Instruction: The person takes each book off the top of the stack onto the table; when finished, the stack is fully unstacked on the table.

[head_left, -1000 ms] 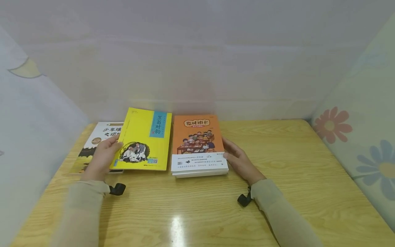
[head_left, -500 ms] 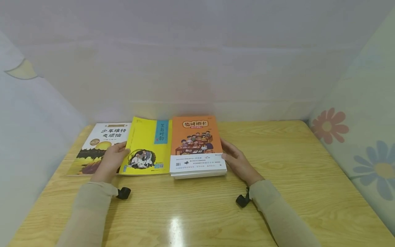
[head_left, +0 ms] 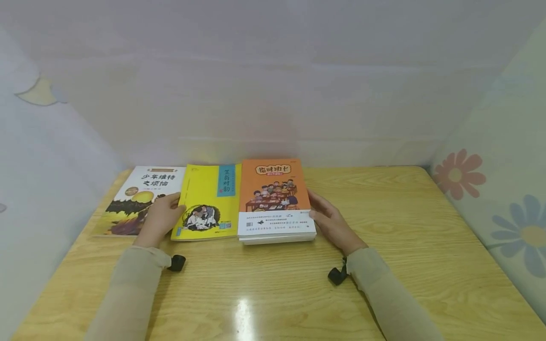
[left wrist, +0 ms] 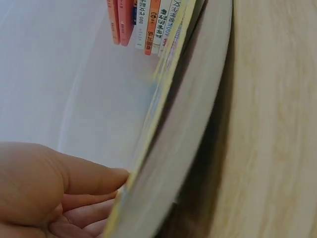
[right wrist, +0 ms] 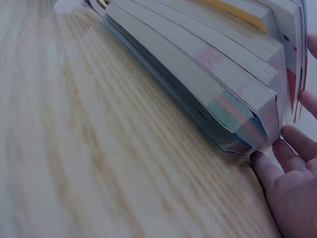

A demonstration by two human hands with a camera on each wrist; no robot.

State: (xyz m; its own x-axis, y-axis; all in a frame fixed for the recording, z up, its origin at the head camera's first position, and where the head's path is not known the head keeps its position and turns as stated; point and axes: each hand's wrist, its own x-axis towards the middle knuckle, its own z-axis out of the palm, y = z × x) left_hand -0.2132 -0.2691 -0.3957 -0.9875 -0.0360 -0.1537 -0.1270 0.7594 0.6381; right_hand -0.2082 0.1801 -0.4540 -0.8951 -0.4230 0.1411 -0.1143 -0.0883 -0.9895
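Observation:
My left hand (head_left: 161,215) pinches the left edge of a yellow paperback book (head_left: 209,201) with a blue title panel. In the left wrist view, the thumb and fingers (left wrist: 96,178) meet at the edge of its cover, and the page block (left wrist: 185,144) bends above the table. Right beside this book stands a stack of books (right wrist: 213,64), topped by an orange book (head_left: 273,182) with a white lower band. My right hand (head_left: 334,225) rests against the stack's right side, its fingertips touching several book edges. The yellow book's underside is hidden.
A white, black and yellow book (head_left: 138,203) lies flat at the left, partly covered by my left hand. All stand on a wooden table (head_left: 277,289) near the pale back wall (head_left: 273,94). Upright book spines (left wrist: 148,25) show at the top of the left wrist view.
My left hand has brought the yellow book down and to the right, next to the stack, uncovering more of the white book. The right hand has stayed at the stack's side.

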